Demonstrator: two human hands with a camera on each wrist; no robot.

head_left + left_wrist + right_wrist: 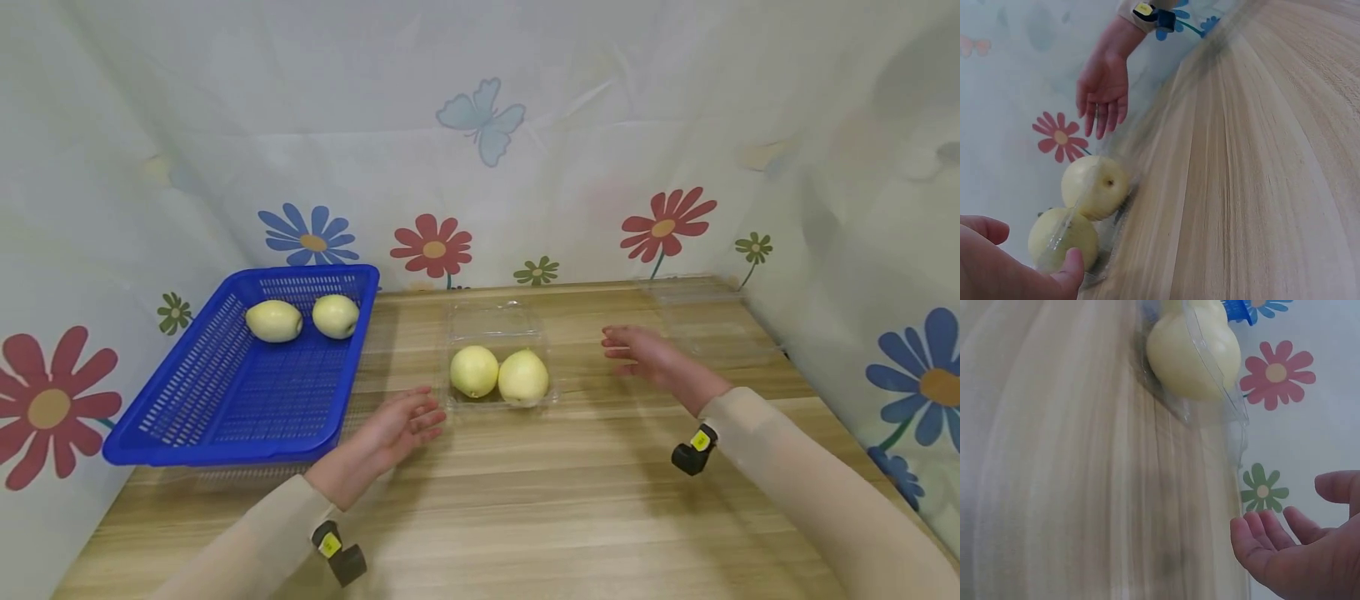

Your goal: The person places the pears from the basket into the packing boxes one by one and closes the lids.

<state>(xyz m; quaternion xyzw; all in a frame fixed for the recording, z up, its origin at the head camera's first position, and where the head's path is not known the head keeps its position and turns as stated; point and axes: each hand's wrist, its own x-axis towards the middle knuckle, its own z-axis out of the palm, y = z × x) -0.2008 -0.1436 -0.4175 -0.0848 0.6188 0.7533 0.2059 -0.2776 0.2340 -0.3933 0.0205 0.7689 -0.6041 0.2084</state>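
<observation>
Two pale yellow pears (475, 372) sit side by side in a clear plastic clamshell box (498, 320), whose lid stands raised at the back. Left of the box, my left hand (396, 432) hovers with loosely bent fingers and holds nothing. My right hand (643, 357) is held out to the right of the box, its fingers relaxed and apart from everything. In the left wrist view, the left thumb overlaps the nearer pear (1063, 240); whether they touch cannot be told there. The right wrist view shows the right palm (1310, 562) facing up, away from the box.
A blue plastic basket (345, 400) stands at the left with two more pears (274, 321) at its far end. Clear plastic packaging (701, 312) lies at the back right. A flower-patterned sheet (570, 200) surrounds the wooden table (525, 508).
</observation>
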